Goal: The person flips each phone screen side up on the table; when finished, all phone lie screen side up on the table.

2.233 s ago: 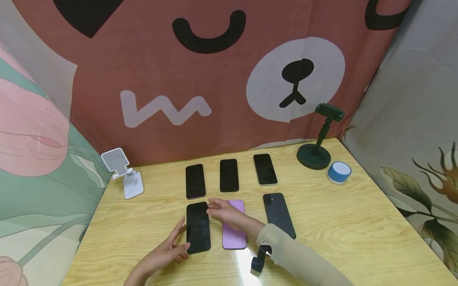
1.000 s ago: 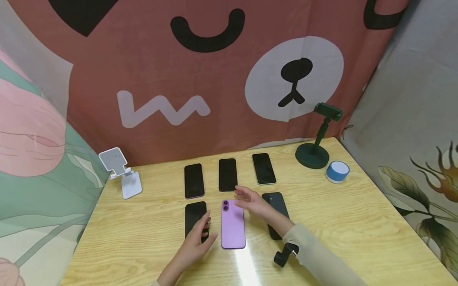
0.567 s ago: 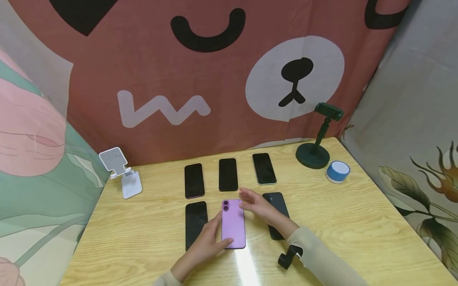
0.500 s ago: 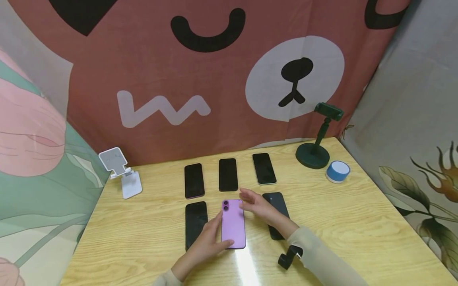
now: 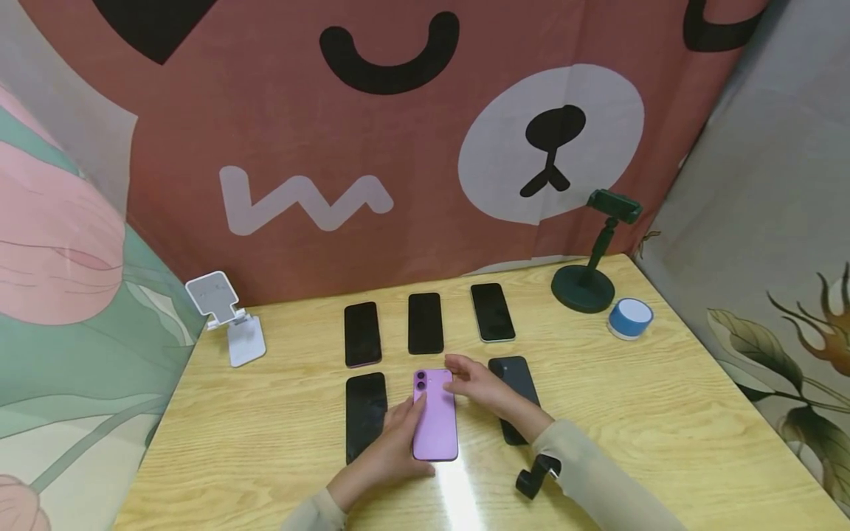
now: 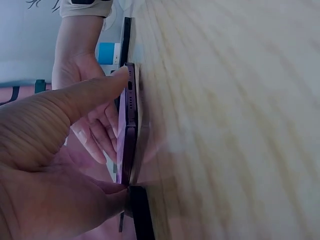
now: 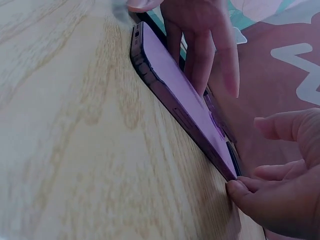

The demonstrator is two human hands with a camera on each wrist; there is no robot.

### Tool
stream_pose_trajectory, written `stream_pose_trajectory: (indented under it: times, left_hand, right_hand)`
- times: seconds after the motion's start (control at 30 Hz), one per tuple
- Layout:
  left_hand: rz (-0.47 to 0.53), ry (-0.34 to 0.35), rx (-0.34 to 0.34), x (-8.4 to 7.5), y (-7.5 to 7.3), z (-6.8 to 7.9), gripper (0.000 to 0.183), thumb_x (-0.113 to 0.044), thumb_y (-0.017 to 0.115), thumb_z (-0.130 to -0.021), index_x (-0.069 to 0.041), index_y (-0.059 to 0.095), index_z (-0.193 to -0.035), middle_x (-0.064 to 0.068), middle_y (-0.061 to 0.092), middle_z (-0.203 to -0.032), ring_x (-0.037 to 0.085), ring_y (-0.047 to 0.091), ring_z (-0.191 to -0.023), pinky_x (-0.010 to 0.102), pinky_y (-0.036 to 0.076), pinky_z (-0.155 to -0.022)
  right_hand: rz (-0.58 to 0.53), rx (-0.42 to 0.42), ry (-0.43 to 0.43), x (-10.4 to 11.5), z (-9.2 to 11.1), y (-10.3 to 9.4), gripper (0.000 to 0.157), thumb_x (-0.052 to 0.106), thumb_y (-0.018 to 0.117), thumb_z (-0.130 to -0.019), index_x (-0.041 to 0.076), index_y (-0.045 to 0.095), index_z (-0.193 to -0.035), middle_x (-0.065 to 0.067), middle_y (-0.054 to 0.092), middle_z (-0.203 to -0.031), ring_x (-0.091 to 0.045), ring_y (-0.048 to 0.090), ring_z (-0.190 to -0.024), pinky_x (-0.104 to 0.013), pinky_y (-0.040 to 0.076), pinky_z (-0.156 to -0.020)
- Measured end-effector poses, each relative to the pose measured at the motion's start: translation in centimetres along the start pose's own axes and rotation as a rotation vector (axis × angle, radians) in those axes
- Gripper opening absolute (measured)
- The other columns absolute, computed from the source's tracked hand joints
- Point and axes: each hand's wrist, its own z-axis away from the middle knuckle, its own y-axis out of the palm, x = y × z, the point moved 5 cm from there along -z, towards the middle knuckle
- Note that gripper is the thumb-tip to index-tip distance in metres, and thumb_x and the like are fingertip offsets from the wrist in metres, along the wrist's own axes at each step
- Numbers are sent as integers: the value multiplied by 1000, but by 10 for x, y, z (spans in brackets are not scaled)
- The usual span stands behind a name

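A purple phone (image 5: pixel 438 424) lies back up on the wooden table, its two camera lenses at the upper left. My left hand (image 5: pixel 392 451) is at its left side and lower end. In the left wrist view, the thumb (image 6: pixel 97 92) touches the end with the charging port. Fairly straight fingers of that hand reach along the phone's left edge in the right wrist view. My right hand (image 5: pixel 481 385) is at the upper right corner, thumb tip (image 7: pixel 237 190) right at the edge and fingers loosely bent.
A black phone (image 5: pixel 364 413) lies left of the purple one, a dark phone (image 5: pixel 521 387) right, partly under my right forearm. Behind is a row of three phones (image 5: pixel 425 324). A white stand (image 5: pixel 247 343), green stand (image 5: pixel 583 289) and blue-and-white round object (image 5: pixel 629 321) stand farther out.
Both hands have moved right, from the black phone to the purple phone. Most recently, my left thumb has shifted from over the purple phone's face to its lower end.
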Motion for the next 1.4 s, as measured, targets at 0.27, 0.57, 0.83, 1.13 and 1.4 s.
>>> stream_pose_trajectory:
  times: [0.27, 0.57, 0.83, 1.13, 1.4]
  left_hand:
    - [-74, -22, 13, -2, 1, -1, 103, -10, 82, -69, -3, 19, -150, 32, 22, -147, 43, 21, -133, 55, 33, -102]
    - [-84, -18, 1, -2, -1, -4, 103, -10, 82, -69, -5, 20, -151, 29, 26, -146, 40, 24, -131, 53, 36, -101]
    - [-87, 35, -24, -3, -4, -4, 106, -7, 84, -64, -3, 21, -150, 30, 32, -143, 42, 27, -129, 55, 34, -102]
    - [-88, 68, -27, -4, -5, -5, 108, -6, 85, -62, -2, 22, -149, 26, 34, -143, 40, 28, -128, 52, 35, -101]
    - [-110, 74, -33, -3, -5, -5, 106, -8, 85, -62, -2, 25, -149, 21, 42, -131, 36, 33, -122, 49, 38, -99]
  right_hand:
    - [36, -16, 12, 0, 1, 2, 58, 9, 62, -89, -8, 38, -138, -28, 43, -138, -43, 42, -125, -51, 35, -102]
    - [139, -62, -2, 5, -1, 4, 43, 4, 61, -88, -7, 50, -128, -20, 56, -122, -34, 54, -109, -46, 43, -95]
    - [155, -119, 50, 7, -11, 4, 27, 0, 61, -86, -3, 58, -112, -12, 59, -106, -25, 54, -100, -42, 45, -91]
    - [113, -161, 54, 5, -12, 1, 22, -4, 57, -85, -2, 60, -107, -13, 60, -107, -27, 55, -101, -38, 47, -87]
    - [-119, -169, 87, -1, -15, 2, 36, -15, 49, -80, -8, 56, -114, -18, 59, -107, -24, 56, -92, -29, 49, -72]
